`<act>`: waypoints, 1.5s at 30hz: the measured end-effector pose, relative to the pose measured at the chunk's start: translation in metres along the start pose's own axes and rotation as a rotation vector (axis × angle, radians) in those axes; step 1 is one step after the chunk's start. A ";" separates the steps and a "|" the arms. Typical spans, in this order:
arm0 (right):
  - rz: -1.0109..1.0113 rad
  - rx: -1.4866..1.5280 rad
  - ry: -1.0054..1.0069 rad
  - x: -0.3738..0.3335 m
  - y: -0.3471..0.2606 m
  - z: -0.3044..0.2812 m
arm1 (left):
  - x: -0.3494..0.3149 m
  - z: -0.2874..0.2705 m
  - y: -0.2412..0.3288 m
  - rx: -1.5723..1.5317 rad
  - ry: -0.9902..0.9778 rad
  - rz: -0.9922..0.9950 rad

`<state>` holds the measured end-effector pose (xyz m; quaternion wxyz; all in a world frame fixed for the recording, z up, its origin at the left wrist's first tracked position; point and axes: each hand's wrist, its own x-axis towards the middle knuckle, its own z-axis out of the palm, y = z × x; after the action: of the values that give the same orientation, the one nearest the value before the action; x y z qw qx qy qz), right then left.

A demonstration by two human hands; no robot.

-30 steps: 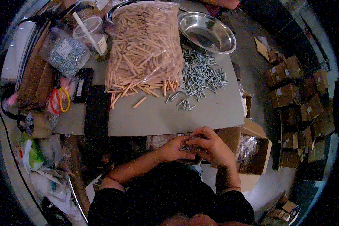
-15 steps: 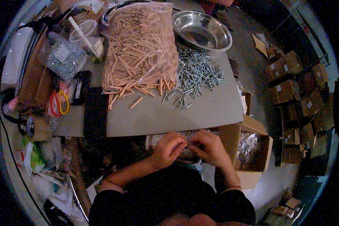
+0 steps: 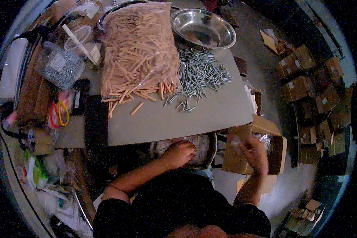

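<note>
My left hand [image 3: 179, 154] is over a worn metal tray [image 3: 207, 150] just under the table's front edge. Its fingers are curled closed, and anything inside them is hidden. To the right, my right hand [image 3: 257, 156] is at the near side of an open cardboard box [image 3: 237, 152]; motion smears its fingers. Crinkled clear plastic [image 3: 264, 139] shows in the box. Farther off on the table, a large clear bag of wooden dowels [image 3: 139, 51] has spilled some at its mouth. Beside it lies a heap of silvery screws or bolts [image 3: 204, 75].
A steel bowl [image 3: 204, 27] stands behind the metal heap. At left are a bag of small metal parts [image 3: 62, 65], a clear tub [image 3: 81, 41] and scissors with red and yellow handles [image 3: 59, 114]. Cardboard cartons [image 3: 299, 89] are stacked on the right.
My right hand has left my left hand and swung right to the cardboard box. The left stays over the tray, more of which now shows. The whole view has shifted slightly.
</note>
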<state>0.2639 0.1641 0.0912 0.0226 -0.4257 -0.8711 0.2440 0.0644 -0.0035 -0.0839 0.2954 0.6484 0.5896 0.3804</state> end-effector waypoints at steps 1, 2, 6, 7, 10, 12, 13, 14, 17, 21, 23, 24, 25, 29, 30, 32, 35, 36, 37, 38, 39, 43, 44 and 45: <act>0.165 0.073 0.061 -0.008 0.007 -0.013 | 0.001 0.013 -0.010 0.101 0.008 0.085; 0.174 -0.170 0.154 -0.012 0.024 -0.020 | 0.001 0.021 -0.015 0.202 0.024 0.166; 0.095 -0.343 0.354 -0.013 0.032 -0.021 | 0.000 0.031 -0.028 0.387 -0.131 0.245; 0.088 -0.291 0.367 -0.012 0.029 -0.018 | 0.002 0.037 -0.032 0.349 -0.098 0.255; -0.120 -0.246 0.203 0.020 0.018 0.017 | 0.003 0.050 -0.044 0.269 -0.005 0.269; -0.360 -0.206 0.120 0.037 -0.061 0.033 | 0.002 0.051 -0.050 0.254 0.034 0.270; -0.337 -0.047 -0.030 0.048 -0.074 0.049 | 0.002 0.044 -0.043 0.191 0.036 0.199; -0.459 0.004 -0.110 0.057 -0.086 0.064 | 0.004 0.038 -0.040 0.140 0.042 0.155; -0.830 0.023 -0.095 0.081 -0.140 0.111 | 0.002 0.034 -0.037 -0.084 0.063 0.034; -1.076 -0.086 0.066 0.100 -0.200 0.150 | -0.009 0.033 -0.043 -0.381 0.142 -0.152; -1.114 -0.173 0.121 0.103 -0.210 0.158 | -0.016 0.031 -0.042 -0.483 0.173 -0.214; -1.099 -0.207 0.061 0.102 -0.210 0.158 | -0.020 0.029 -0.041 -0.530 0.188 -0.242; -1.084 -0.243 -0.003 0.099 -0.208 0.157 | -0.022 0.028 -0.040 -0.561 0.195 -0.256; -1.068 -0.263 0.010 0.082 -0.194 0.144 | -0.031 0.020 -0.035 -0.668 0.211 -0.297; -1.056 -0.242 0.021 0.076 -0.189 0.140 | -0.032 0.017 -0.033 -0.693 0.214 -0.303; -1.027 -0.200 0.053 0.065 -0.178 0.129 | -0.032 0.011 -0.029 -0.730 0.186 -0.291; -0.877 0.014 -0.114 0.055 -0.153 0.106 | -0.034 0.001 -0.019 -0.787 0.144 -0.269; -0.797 0.136 -0.125 0.052 -0.145 0.099 | -0.034 -0.005 -0.015 -0.810 0.136 -0.264; -0.711 0.257 -0.132 0.048 -0.136 0.092 | -0.033 -0.014 -0.005 -0.838 0.114 -0.245; -0.626 0.380 -0.140 0.046 -0.128 0.088 | -0.031 -0.029 0.008 -0.857 0.099 -0.231; -0.610 0.457 -0.147 0.047 -0.118 0.085 | -0.030 -0.043 0.021 -0.874 0.074 -0.229; -0.457 0.618 -0.155 0.033 -0.101 0.078 | -0.027 -0.046 0.021 -0.794 0.009 -0.319; -0.397 0.637 -0.179 0.027 -0.098 0.079 | -0.025 -0.047 0.023 -0.786 -0.006 -0.366; -0.338 0.655 -0.204 0.024 -0.096 0.080 | -0.023 -0.050 0.026 -0.778 -0.020 -0.414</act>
<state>0.1589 0.1000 0.0591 0.1106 -0.2198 -0.8026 0.5434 0.0363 -0.0333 -0.0384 0.5930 0.3609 0.5172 0.5006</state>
